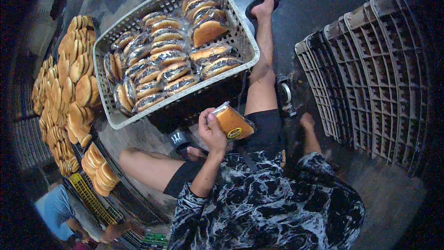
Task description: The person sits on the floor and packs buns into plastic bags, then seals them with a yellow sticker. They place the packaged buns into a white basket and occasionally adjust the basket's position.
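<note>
My left hand point(212, 133) grips a bun in a clear plastic wrapper point(231, 122) with a round yellow label, held above my lap. On the right side my right hand point(307, 121) hangs low beside a small device with a white ring, perhaps a tape roll point(285, 93); it is dim, and its fingers are not clear. In front of me a pale plastic crate point(256, 57) holds rows of wrapped buns with dark filling point(173, 55), most standing on edge. One wrapped bun point(210, 33) shows its brown top.
Piles of unwrapped flat buns point(66, 86) lie at the left, beside a yellow crate point(92, 198). A co-worker in a blue shirt point(55, 211) is at the lower left. Stacked crates point(367, 76) stand at the right. My legs flank the space under the near crate.
</note>
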Available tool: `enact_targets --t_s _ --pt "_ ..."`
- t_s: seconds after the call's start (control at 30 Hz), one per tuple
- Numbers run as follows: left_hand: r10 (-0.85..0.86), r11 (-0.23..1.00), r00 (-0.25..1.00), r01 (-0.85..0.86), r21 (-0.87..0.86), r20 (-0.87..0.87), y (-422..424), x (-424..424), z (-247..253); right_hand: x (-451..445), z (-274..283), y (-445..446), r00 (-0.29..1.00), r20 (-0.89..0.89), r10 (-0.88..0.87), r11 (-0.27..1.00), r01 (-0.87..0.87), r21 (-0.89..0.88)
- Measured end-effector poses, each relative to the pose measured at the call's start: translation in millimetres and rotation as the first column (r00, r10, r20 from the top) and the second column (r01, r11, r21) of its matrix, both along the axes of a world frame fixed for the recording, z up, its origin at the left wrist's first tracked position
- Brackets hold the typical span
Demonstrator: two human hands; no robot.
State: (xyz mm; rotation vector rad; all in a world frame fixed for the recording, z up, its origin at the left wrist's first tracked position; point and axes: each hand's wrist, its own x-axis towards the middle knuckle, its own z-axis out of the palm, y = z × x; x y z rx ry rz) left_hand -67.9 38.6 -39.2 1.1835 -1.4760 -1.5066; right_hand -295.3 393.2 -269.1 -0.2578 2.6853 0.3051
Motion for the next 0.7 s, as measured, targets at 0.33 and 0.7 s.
enact_targets --t_s 0.33,0.7 --pt "-0.027 1.0 0.998 0.027 -0.006 0.063 15 11 7 -11 236 -305 0.835 0.38 0.398 0.481 0.162 -0.861" --pt "0.063 0.997 0.996 -0.066 0.044 0.067 -8 29 -12 -14 64 -131 0.93 0.357 -0.093 0.897 0.234 -0.376"
